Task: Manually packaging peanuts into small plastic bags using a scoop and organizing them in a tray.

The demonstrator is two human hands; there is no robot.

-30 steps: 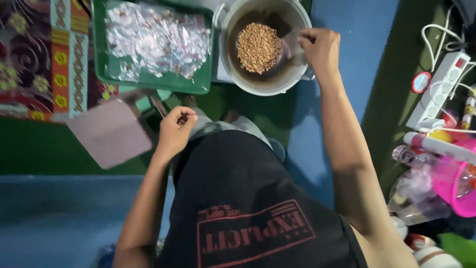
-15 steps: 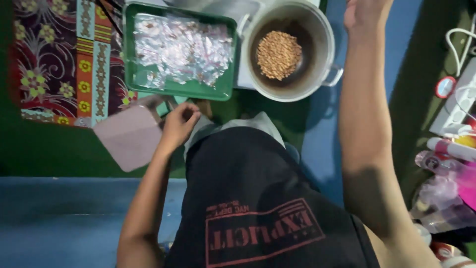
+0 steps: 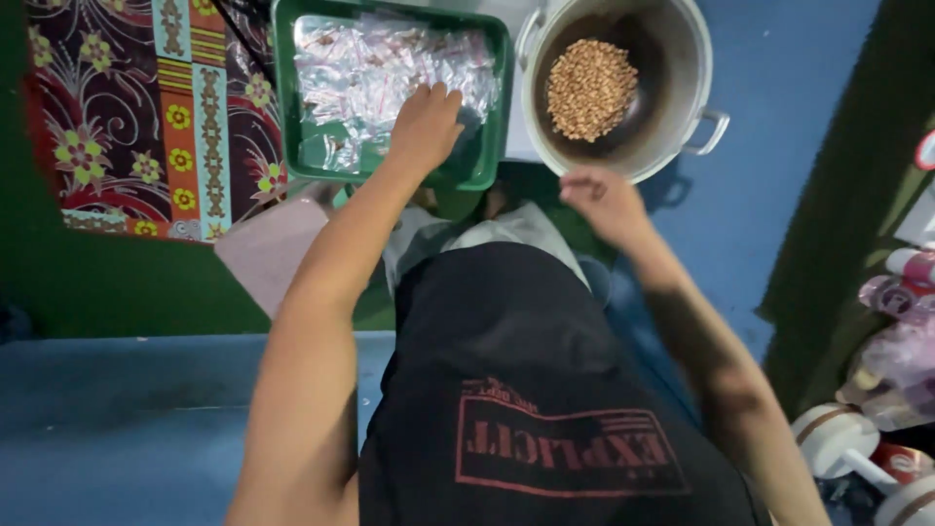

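Your left hand [image 3: 424,127] rests palm-down on the packets [image 3: 380,73] in the tray [image 3: 287,97], grip hidden; right hand [image 3: 604,200], loosely curled and seemingly empty, hovers just below the pot [image 3: 701,58] of nuts [image 3: 591,88].

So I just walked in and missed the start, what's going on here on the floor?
A person is sitting on the floor, seen from above. Their left hand reaches into a green tray full of small clear plastic bags, resting on them. The right hand hovers loosely closed beside a metal pot holding a heap of peanuts. A patterned mat lies left of the tray.
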